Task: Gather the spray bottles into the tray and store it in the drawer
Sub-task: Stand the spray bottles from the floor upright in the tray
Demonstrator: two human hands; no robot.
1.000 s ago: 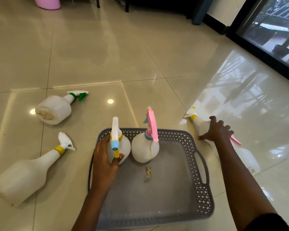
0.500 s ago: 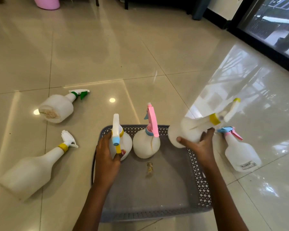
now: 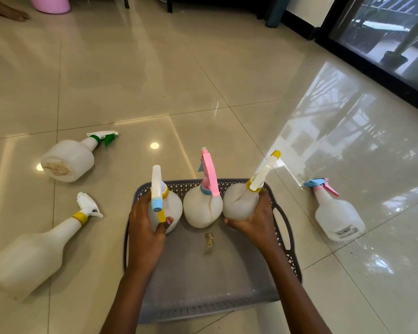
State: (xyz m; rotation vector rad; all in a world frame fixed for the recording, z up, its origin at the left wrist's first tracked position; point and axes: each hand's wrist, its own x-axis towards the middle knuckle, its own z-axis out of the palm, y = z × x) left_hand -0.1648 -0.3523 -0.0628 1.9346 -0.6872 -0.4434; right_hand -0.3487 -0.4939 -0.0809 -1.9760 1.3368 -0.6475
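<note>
A grey perforated tray (image 3: 227,307) lies on the tiled floor in front of me. Three white spray bottles stand along its far edge. My left hand (image 3: 145,225) grips the left one, with a white, blue and yellow trigger (image 3: 173,208). The middle bottle (image 3: 202,210) has a pink trigger. My right hand (image 3: 253,220) grips the right one (image 3: 237,201), whose white and yellow nozzle tilts to the right. Outside the tray lie a green-trigger bottle (image 3: 69,157), a long bottle with a yellow collar (image 3: 32,256) and a pink and blue bottle (image 3: 336,213).
A small crumpled scrap (image 3: 209,239) sits on the tray floor. A pink bin (image 3: 50,3) stands at the far left, with someone's bare foot (image 3: 5,12) beside it. Dark furniture legs and a glass door (image 3: 384,34) line the far right.
My right hand has brought the yellow-nozzle bottle from the air at the tray's right rim down into the tray's far right corner. My left hand still holds its bottle in place.
</note>
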